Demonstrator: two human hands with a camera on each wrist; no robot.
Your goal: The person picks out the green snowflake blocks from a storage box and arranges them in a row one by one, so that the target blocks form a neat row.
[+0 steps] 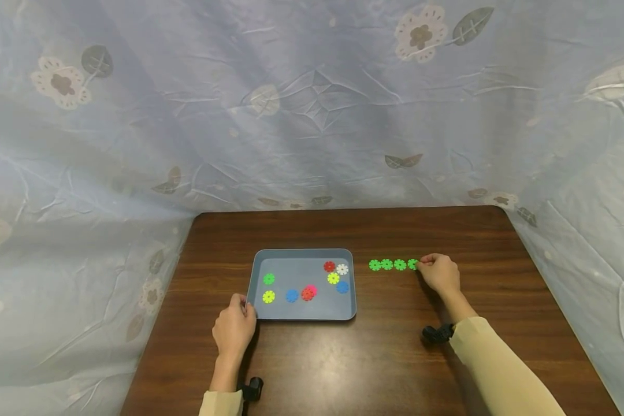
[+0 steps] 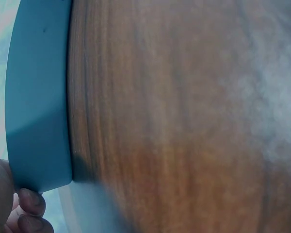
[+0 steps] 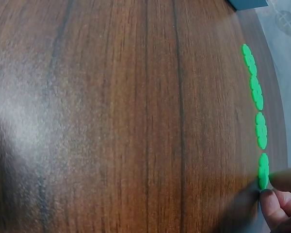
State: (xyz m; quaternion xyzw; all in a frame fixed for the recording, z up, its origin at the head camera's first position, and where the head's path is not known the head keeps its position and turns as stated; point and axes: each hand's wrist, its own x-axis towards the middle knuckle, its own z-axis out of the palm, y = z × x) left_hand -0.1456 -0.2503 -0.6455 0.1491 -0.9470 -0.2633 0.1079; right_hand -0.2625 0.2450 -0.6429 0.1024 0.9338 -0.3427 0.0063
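Observation:
A grey tray lies on the table, and several flat notched plastic discs are spread inside it. My left hand grips the tray at its near left corner; in the left wrist view the fingertips curl under the tray's wall. To the right of the tray, several green notched discs form a row. At the row's right end my right hand pinches the last green disc between thumb and fingers, close to the table top.
Inside the tray are a green disc, yellow discs, blue discs, red discs, a pink disc and a white disc. Patterned cloth hangs around the wooden table.

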